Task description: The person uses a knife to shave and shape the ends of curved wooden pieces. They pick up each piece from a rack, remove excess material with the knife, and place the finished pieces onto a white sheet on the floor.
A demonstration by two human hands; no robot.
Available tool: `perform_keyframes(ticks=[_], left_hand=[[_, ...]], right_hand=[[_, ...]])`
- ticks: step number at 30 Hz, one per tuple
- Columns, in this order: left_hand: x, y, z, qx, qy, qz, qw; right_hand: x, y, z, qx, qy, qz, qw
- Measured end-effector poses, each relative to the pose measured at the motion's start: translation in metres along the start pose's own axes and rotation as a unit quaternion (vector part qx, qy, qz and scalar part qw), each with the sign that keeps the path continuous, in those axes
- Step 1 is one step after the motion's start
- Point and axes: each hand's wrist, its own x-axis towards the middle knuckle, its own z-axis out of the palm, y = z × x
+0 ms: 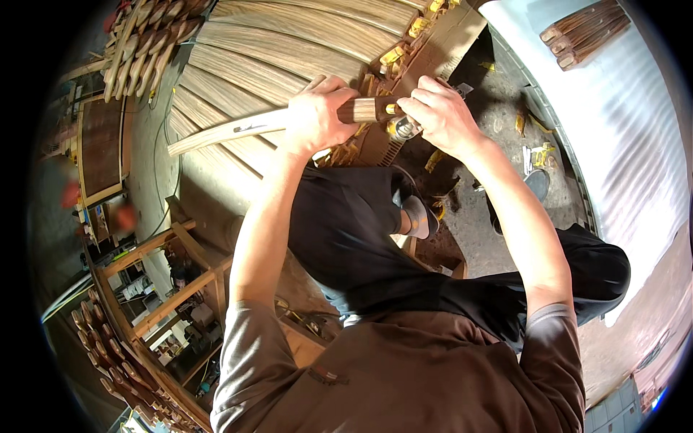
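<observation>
A long, slightly curved wooden bar (263,123) lies across the view, pale and striped on the left, with a dark brown right end. My left hand (321,115) is closed around its middle. At the dark end my right hand (440,115) has its fingers bent and pressed together, beside a small yellow patch of tape (392,109). What those fingers pinch is hidden. Just below them shows a round metal and yellow part (401,130), partly covered; its kind is unclear. Beneath the bar spread many similar striped wooden pieces (289,43), side by side, several with yellow-wrapped ends.
Cardboard (451,47) borders the wooden pieces. Yellow scraps (520,124) litter the concrete floor (498,166). At right, a white-covered surface (613,123) carries several dark wooden pieces (585,32). A wooden frame (173,299) and stacked pieces (112,353) stand lower left; more pieces (148,43) pile upper left.
</observation>
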Motion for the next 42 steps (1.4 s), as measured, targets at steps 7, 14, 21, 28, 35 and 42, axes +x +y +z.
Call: perform_keyframes(ticks=[7,14,21,28,35,42], left_hand=[[-0.002,0.001,-0.001,-0.004,0.0,0.01,1.0],[-0.014,0.009,-0.01,-0.007,-0.044,0.015,0.999],[-0.027,0.014,-0.005,0.094,-0.122,0.029,0.988],[-0.024,-0.003,0.015,0.094,-0.077,0.004,0.993],[-0.022,-0.01,0.024,0.053,-0.081,-0.008,0.995],[-0.021,-0.015,0.029,0.042,-0.079,-0.007,0.996]], right_hand=[[-0.001,-0.004,0.011,0.053,0.039,0.04,0.997],[0.02,0.0,-0.02,-0.018,-0.079,-0.083,0.993],[0.001,0.0,-0.069,0.113,0.049,0.362,0.924],[-0.011,-0.071,-0.056,0.324,0.144,0.375,0.857],[-0.025,-0.056,-0.013,0.363,0.124,0.31,0.87],[-0.023,-0.042,-0.002,0.299,0.112,0.245,0.916]])
